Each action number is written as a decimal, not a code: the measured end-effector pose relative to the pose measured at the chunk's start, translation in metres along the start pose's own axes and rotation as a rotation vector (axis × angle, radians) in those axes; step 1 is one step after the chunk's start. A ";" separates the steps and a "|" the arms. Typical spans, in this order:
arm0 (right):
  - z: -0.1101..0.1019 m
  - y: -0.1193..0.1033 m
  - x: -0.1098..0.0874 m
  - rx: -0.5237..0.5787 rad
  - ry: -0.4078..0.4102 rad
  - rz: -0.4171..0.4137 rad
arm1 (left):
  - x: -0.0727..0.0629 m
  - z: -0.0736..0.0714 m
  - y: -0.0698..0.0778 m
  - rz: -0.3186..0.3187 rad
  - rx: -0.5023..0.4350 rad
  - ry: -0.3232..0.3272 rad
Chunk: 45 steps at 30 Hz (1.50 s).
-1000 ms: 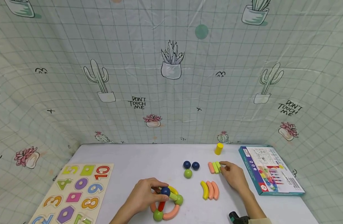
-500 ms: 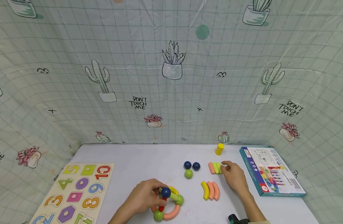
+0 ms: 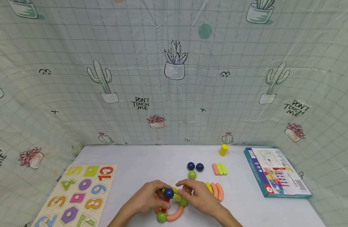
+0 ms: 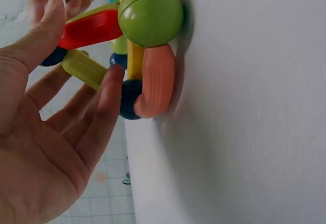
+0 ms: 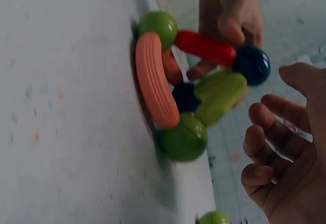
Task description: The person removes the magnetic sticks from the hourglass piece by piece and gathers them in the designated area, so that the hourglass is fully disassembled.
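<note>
In the head view my left hand (image 3: pixel 147 197) holds a magnetic ball-and-rod frame. Its base is a ring of curved rods, among them a pink curved rod (image 3: pixel 175 214), joined by balls such as a green ball (image 5: pixel 184 138). A red rod (image 5: pixel 206 48) and light-green rods slope up to a dark blue ball (image 3: pixel 168 194) at the top. The left thumb lies against the red rod near that ball, with fingers behind the frame. My right hand (image 3: pixel 200 195) hovers just right of the top ball, fingers loosely bent, holding nothing. The left fingers partly hide the frame's far side.
Behind the frame lie two blue balls (image 3: pixel 195 166) and a green ball (image 3: pixel 192 174). Short rods (image 3: pixel 220 169), curved rods (image 3: pixel 218 191) and a yellow cylinder (image 3: pixel 223 150) are to the right. A number puzzle board (image 3: pixel 77 195) sits left, a flat box (image 3: pixel 277 171) far right.
My right hand has left the short rods and moved left and nearer, beside the frame's top ball. My left hand keeps its hold in about the same place.
</note>
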State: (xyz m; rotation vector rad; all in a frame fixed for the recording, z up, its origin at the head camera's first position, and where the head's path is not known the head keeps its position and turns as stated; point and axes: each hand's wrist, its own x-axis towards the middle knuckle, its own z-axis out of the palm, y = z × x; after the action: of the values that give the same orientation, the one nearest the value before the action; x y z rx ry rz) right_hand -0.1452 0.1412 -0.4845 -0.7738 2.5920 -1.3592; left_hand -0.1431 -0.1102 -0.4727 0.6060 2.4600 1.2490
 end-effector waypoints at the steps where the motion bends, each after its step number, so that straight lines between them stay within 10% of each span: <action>1: 0.005 -0.004 0.001 0.013 -0.030 -0.022 | 0.001 0.001 -0.001 0.010 -0.026 -0.006; 18: 0.023 -0.018 0.008 -0.097 -0.019 -0.098 | 0.006 0.011 -0.005 -0.080 -0.308 -0.041; 35: 0.028 -0.020 0.007 -0.163 0.025 -0.112 | 0.005 0.037 -0.007 0.037 -0.067 0.190; 45: 0.030 -0.020 0.008 -0.156 0.055 -0.150 | 0.005 0.043 -0.008 0.095 -0.089 0.140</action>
State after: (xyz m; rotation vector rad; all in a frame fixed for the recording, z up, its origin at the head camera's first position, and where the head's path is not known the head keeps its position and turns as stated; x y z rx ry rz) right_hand -0.1346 0.1058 -0.4857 -0.9859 2.7587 -1.2411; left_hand -0.1295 -0.0832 -0.5042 0.6381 2.4966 1.4761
